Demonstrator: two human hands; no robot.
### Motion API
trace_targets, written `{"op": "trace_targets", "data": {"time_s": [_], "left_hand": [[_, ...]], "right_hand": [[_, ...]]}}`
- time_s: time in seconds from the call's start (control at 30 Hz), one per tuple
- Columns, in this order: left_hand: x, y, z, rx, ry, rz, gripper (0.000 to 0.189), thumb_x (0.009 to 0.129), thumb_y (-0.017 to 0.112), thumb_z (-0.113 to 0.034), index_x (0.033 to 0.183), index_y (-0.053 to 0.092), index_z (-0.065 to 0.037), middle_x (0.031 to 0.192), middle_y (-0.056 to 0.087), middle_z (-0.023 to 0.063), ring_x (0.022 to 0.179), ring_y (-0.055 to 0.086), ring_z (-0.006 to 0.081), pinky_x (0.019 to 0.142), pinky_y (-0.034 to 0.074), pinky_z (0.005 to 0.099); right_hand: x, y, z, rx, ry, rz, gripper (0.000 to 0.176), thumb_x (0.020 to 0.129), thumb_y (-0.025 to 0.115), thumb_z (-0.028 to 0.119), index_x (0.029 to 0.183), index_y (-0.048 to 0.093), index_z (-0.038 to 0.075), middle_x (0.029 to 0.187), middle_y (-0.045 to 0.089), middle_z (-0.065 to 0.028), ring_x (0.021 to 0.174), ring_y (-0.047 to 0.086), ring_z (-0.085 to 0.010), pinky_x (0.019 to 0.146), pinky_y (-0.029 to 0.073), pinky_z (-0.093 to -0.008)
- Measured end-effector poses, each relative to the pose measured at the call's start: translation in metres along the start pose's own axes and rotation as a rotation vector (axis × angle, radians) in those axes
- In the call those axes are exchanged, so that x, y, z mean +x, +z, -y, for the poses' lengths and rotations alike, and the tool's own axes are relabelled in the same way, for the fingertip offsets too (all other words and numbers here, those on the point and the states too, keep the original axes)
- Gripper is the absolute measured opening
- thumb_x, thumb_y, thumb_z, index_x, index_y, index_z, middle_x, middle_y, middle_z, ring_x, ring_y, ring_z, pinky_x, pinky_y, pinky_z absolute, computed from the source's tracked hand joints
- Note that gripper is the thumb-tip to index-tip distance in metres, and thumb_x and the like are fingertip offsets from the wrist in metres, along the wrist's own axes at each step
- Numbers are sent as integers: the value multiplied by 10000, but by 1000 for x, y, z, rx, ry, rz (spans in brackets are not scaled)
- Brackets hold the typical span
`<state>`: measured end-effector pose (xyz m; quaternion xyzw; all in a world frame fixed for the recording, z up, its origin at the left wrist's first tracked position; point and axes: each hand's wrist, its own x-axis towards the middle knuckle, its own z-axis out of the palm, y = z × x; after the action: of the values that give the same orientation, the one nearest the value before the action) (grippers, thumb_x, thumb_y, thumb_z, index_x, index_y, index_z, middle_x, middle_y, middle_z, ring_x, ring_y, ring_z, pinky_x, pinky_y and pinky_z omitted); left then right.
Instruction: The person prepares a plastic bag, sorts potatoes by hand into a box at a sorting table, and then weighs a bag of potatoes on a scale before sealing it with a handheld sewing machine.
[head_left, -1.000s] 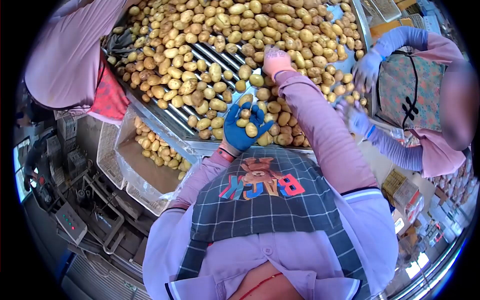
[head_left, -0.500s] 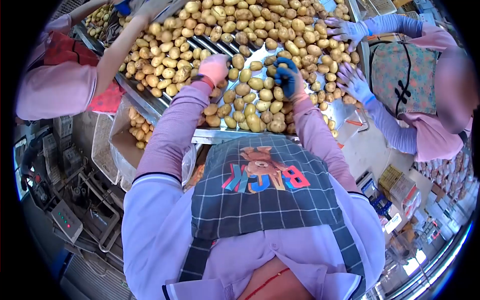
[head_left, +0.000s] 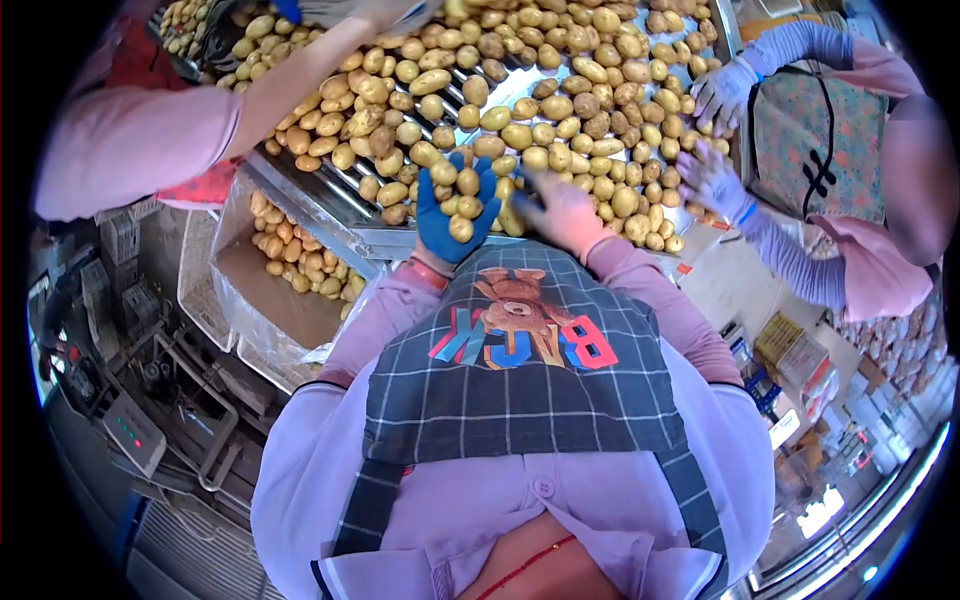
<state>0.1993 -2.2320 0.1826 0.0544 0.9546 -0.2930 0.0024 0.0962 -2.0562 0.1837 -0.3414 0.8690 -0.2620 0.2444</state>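
Observation:
My left hand [head_left: 436, 232], in a blue glove, is turned palm up at the front edge of the sorting table. Several potatoes [head_left: 467, 182] lie cupped in its palm and between the fingers. My right hand [head_left: 568, 218] is just to the right, its back facing up, with dark fingertips pointing left toward the cupped potatoes. Its fingers look apart, though motion blurs them, and no potato shows in its grip. Loose yellow-brown potatoes [head_left: 605, 150] spread over the table around and beyond both hands.
Metal rollers [head_left: 345, 190] run along the table's left part. A lined box of potatoes [head_left: 290, 318] stands below on the left. One co-worker's arm [head_left: 290, 95] reaches in from the left; another co-worker's gloved hands [head_left: 722, 95] are at the right edge.
Both hands have drawn back toward the table's front edge. My left hand has turned palm up and now holds potatoes. The left co-worker's arm reaches farther across.

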Motion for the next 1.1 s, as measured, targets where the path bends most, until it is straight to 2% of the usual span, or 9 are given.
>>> {"op": "trace_targets", "data": {"time_s": [0.27,0.37,0.63,0.77,0.83,0.9,0.97,1.03,1.1], "left_hand": [[-83,31,2,2039,13,112,405,929,466,-405,1283,540,-224,1381,471,62,1144,487,201,871,453,391],[-124,14,8,2031,-7,304,206,916,474,-373,925,545,-180,1262,522,24,1049,495,201,829,449,410],[-257,6,-9,2015,134,1015,153,887,545,-227,789,430,-202,778,311,-71,806,397,48,625,339,185],[-399,32,-98,1635,1628,1208,319,935,544,-318,1160,563,-93,1134,611,77,1047,557,200,832,478,291],[-486,57,-161,1807,1307,1149,484,930,522,-386,1315,459,-100,1222,577,79,1157,512,227,990,415,358],[-506,70,-176,1172,2475,82,546,921,516,-405,1344,447,-66,1281,540,140,1220,474,231,1040,353,351],[-483,62,-161,886,2763,-336,566,911,554,-359,1323,446,15,1307,503,207,1247,447,268,1050,328,351],[-435,52,-108,808,3053,-211,591,901,592,-313,1302,446,96,1334,465,273,1274,420,305,1061,304,351],[-367,47,-51,678,3629,430,555,901,613,-211,1325,425,94,1379,421,259,1291,397,316,1050,336,380]], "right_hand": [[59,16,55,264,126,404,633,730,724,432,1178,580,9,1143,618,-227,1064,600,-336,915,464,-381],[66,22,124,651,-78,595,505,871,636,321,1271,518,36,1215,579,-207,1076,587,-259,907,471,-350],[188,40,80,-116,-241,-45,409,870,559,311,1201,557,71,1070,621,-186,1018,594,-342,894,454,-443],[194,36,101,-116,-257,8,441,855,585,331,1227,554,96,1135,606,-184,1053,581,-347,916,452,-439],[197,55,116,-184,-360,-22,477,838,609,356,1244,551,110,1146,594,-199,1063,574,-356,922,452,-441],[201,65,133,-441,-346,60,575,813,627,418,1303,516,138,1194,577,-201,1115,553,-345,962,435,-423],[215,70,133,-416,-340,106,619,796,643,432,1328,497,151,1218,577,-189,1129,546,-340,965,436,-413],[215,64,136,-417,-374,96,607,789,645,440,1282,522,108,1144,605,-178,1094,558,-346,945,443,-417],[201,59,127,-422,-423,101,608,782,652,434,1266,526,89,1145,604,-186,1094,555,-357,942,444,-411]]}}
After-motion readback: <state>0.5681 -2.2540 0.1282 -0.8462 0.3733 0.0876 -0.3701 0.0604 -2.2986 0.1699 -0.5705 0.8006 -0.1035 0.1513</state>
